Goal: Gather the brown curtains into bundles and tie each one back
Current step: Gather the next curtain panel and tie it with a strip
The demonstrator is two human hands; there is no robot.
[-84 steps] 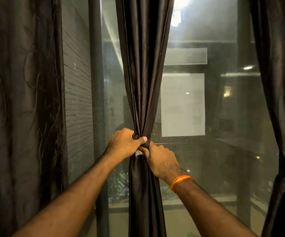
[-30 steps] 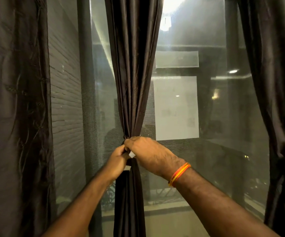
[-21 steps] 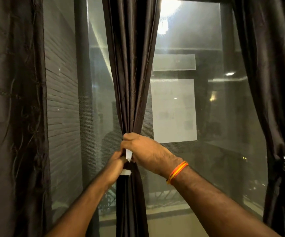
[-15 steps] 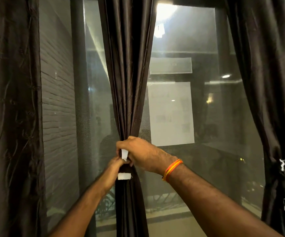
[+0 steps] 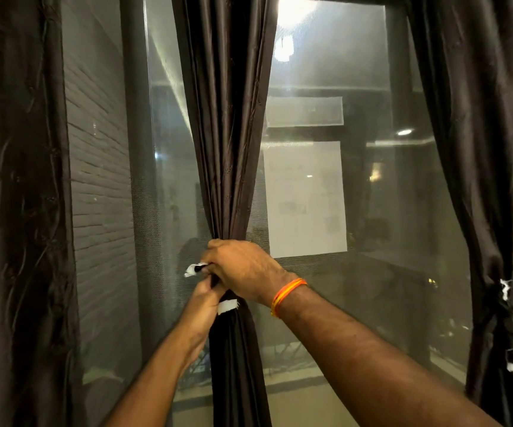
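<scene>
The middle curtain [image 5: 227,134], dark brown and glossy, is seen hanging in front of the window and is drawn in to a narrow waist, below which its folds fall straight down as a tight bundle. At that waist a white tie strip [image 5: 192,269] is wrapped: one frayed end sticks out to the left of the curtain, and another end lies flat against the bundle just below. The waist is covered from above by the right hand [image 5: 244,271], whose fingers are curled over it, with the protruding strip end pinched at the fingertips. The bundle is gripped directly beneath by the left hand [image 5: 205,300], its fingers curled round the cloth; whether the strip is also caught in that grip cannot be told. An orange thread band [image 5: 287,292] is worn on the right wrist.

Well to the right of the middle curtain, a second curtain [image 5: 489,149] is already cinched with white ties. To the left, a third curtain [image 5: 18,211] hangs ungathered. Behind the middle curtain a mesh window screen [image 5: 387,288] is stretched, and a brick wall [image 5: 101,180] is visible at its left.
</scene>
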